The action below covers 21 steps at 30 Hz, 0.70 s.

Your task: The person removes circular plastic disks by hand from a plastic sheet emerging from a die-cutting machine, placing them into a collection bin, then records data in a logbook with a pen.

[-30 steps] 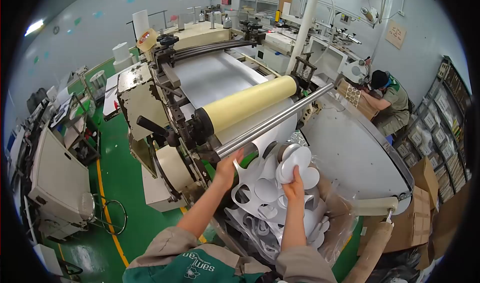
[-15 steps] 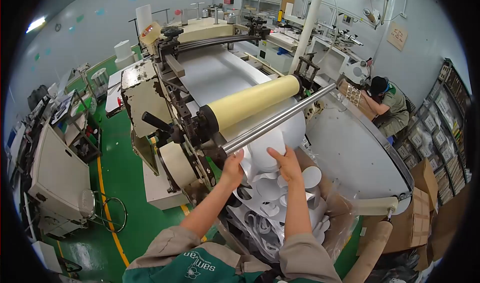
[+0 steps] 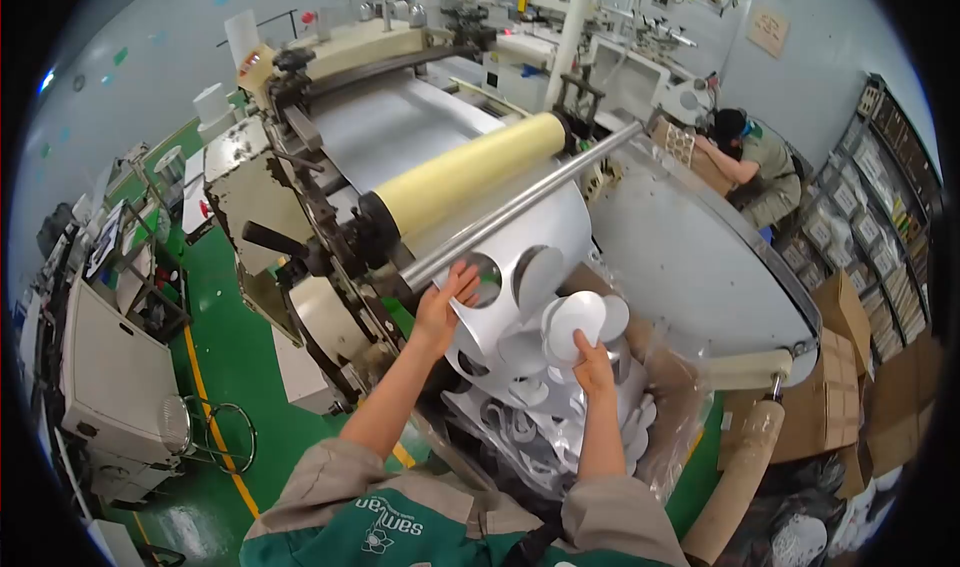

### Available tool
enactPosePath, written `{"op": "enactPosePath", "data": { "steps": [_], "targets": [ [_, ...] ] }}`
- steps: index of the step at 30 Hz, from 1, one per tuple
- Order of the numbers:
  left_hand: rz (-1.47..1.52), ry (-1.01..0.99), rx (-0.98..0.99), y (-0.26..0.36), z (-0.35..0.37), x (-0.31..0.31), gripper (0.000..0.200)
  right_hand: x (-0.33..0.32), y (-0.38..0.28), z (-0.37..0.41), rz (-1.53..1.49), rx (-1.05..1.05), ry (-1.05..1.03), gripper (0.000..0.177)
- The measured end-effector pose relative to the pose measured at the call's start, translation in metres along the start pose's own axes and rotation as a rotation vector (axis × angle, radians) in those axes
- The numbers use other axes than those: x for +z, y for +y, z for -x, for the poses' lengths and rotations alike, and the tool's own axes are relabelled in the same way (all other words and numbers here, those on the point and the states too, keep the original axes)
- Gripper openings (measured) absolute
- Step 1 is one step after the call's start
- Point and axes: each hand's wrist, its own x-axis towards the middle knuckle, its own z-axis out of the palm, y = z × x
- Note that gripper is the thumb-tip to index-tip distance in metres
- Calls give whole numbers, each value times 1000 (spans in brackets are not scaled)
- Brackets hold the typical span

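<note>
My right hand (image 3: 592, 363) pinches a few round white discs (image 3: 578, 319) between thumb and fingers, over the cut sheet. My left hand (image 3: 447, 305) has its fingers stretched out at the left edge of a white sheet with round holes (image 3: 500, 312), just below a steel bar (image 3: 520, 207). This sheet hangs down from the machine, and another disc (image 3: 540, 275) tilts out of one of its holes. Under both hands, crumpled perforated sheet (image 3: 530, 432) and loose round pieces fill a plastic-lined box (image 3: 655, 407).
A yellow roller (image 3: 470, 177) lies across the machine behind the bar. To the right stand a grey metal panel (image 3: 680, 257) and cardboard boxes (image 3: 800, 407). A co-worker (image 3: 760, 167) bends over work at the far right. A wire-backed stool (image 3: 215, 432) stands on the left.
My right hand has moved away from the sheet, right and downward, with discs in it. My left hand has shifted up and left, its fingers now extended. The camera view has shifted.
</note>
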Motion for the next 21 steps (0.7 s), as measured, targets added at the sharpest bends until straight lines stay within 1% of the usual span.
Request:
{"op": "enactPosePath", "data": {
  "steps": [1,2,5,6,7,9,12,14,15,16,17,18,19,20,21],
  "targets": [
    [41,-83,-24,-3,2,2,49,-38,45,-8,255,90,119,37],
    [31,-113,-35,-10,4,4,49,-66,75,-2,512,169,224,30],
    [-18,-149,-90,-19,21,15,48,-175,191,42,812,434,317,70],
    [-59,-146,-129,-17,27,22,50,-147,157,93,886,389,387,76],
    [-91,-106,-167,-21,27,19,45,-169,175,103,936,443,372,75],
    [-157,-19,-144,-27,28,16,38,-212,192,126,1041,531,277,74],
    [-161,78,-22,-27,20,15,32,-270,173,151,1246,578,58,73],
    [-123,96,25,-23,8,10,31,-292,133,160,1414,543,-94,72],
    [-93,110,45,-24,3,6,31,-289,102,159,1493,521,-66,72],
    [-111,152,78,-27,-4,1,31,-276,64,154,1569,501,5,71],
    [-106,187,95,-31,-9,-3,31,-215,-4,150,1553,676,121,59],
    [-78,173,111,-30,-7,1,31,-213,-15,147,1505,224,313,48],
    [-50,158,123,-30,-5,5,31,-150,-69,151,1408,3,343,44],
    [-34,143,122,-32,-4,6,31,-122,-96,140,1165,-237,188,37],
    [-19,128,126,-33,-4,5,31,-60,-130,141,813,-277,96,35]
  ]
}}
